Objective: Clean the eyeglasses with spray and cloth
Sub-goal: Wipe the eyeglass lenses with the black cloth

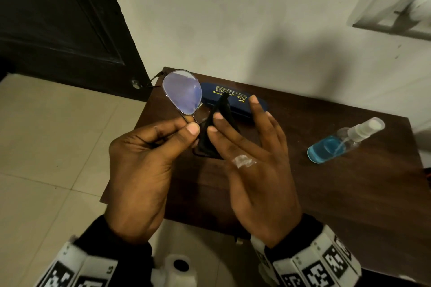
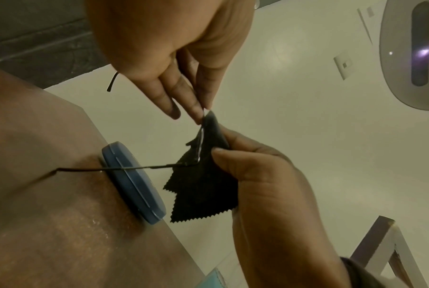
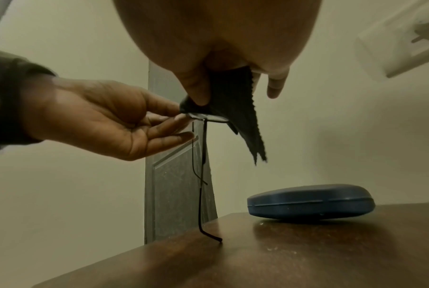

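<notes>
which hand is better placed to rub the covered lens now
Right. The right hand already pinches the black cloth folded around one lens of the eyeglasses, thumb and fingers on opposite faces. The left hand pinches the frame near the bridge, so it is better kept steadying.

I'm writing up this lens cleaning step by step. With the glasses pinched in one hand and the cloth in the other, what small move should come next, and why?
Probably rub the black cloth over the lens it covers. The left hand pinches the eyeglasses by the frame near the bridge, the right hand pinches the cloth around one lens, and the spray bottle lies set aside on the table.
</notes>
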A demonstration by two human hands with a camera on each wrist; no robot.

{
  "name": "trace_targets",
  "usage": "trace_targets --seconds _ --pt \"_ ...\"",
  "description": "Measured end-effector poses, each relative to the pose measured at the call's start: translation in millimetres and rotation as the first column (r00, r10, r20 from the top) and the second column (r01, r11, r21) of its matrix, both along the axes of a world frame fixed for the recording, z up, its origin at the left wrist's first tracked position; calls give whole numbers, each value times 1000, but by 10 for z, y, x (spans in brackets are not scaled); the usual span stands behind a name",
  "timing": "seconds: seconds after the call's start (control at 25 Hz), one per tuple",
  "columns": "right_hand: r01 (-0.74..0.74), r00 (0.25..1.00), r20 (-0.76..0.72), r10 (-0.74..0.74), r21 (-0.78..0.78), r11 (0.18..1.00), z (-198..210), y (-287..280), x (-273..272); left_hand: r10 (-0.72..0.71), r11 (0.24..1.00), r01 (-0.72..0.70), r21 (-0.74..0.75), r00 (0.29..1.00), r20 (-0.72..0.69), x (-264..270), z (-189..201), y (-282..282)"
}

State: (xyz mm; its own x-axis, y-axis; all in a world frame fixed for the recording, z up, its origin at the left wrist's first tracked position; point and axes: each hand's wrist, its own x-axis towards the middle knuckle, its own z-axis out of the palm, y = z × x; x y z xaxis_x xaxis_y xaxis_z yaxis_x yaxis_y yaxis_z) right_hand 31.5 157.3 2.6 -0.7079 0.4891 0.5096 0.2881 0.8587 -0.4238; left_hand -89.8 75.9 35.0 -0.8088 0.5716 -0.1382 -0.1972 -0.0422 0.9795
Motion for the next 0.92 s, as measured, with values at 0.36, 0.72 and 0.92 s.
trace_targets --seconds 0.36,0.72,0.92 --pt "-45 998 -34 45 22 999 -5 18 24 -14 999 12 48 999 43 -4 1 7" --pt "-89 996 -18 90 30 996 -6 -53 14 16 996 -27 88 993 120 -20 20 18" --pt "16 1000 -22 -18 -49 999 -23 18 36 33 995 -43 88 993 117 -24 31 20"
